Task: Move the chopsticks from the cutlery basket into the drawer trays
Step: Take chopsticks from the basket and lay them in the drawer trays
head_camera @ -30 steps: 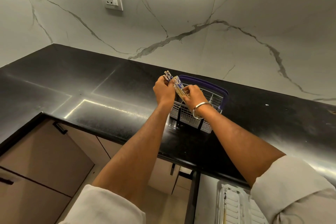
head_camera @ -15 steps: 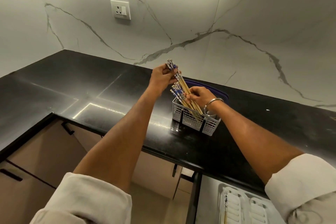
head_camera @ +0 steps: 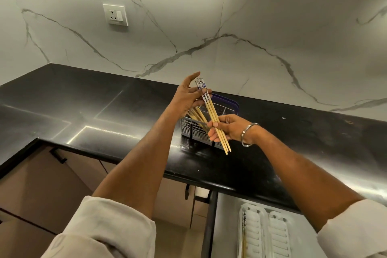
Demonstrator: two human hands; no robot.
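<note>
A small bunch of chopsticks (head_camera: 213,117) is up in the air, out of the cutlery basket (head_camera: 193,130) and just in front of it. The sticks are tan with blue and white tops, and they lean so the tops point up and away. The right hand (head_camera: 227,129) holds them low down, with its fingers and thumb curled around the bunch, and the thin ends poke out below the hand. The left hand (head_camera: 188,96) is up by the painted tops. Its fingers are mostly straight and spread, and its fingertips touch the sticks near the top. More chopsticks (head_camera: 195,114) lean inside the grey basket, which has a blue handle and stands on the black counter (head_camera: 104,107). The right wrist wears a silver bangle (head_camera: 248,134). Both arms have white sleeves (head_camera: 109,228) rolled up. Behind the counter is a white marble wall (head_camera: 272,16) with grey lines and a white plug socket (head_camera: 115,14). Below the counter are brown cupboard doors (head_camera: 41,184). At the bottom right an open drawer shows white trays (head_camera: 270,234), and one chopstick (head_camera: 243,232) seems to lie in the left tray.
</note>
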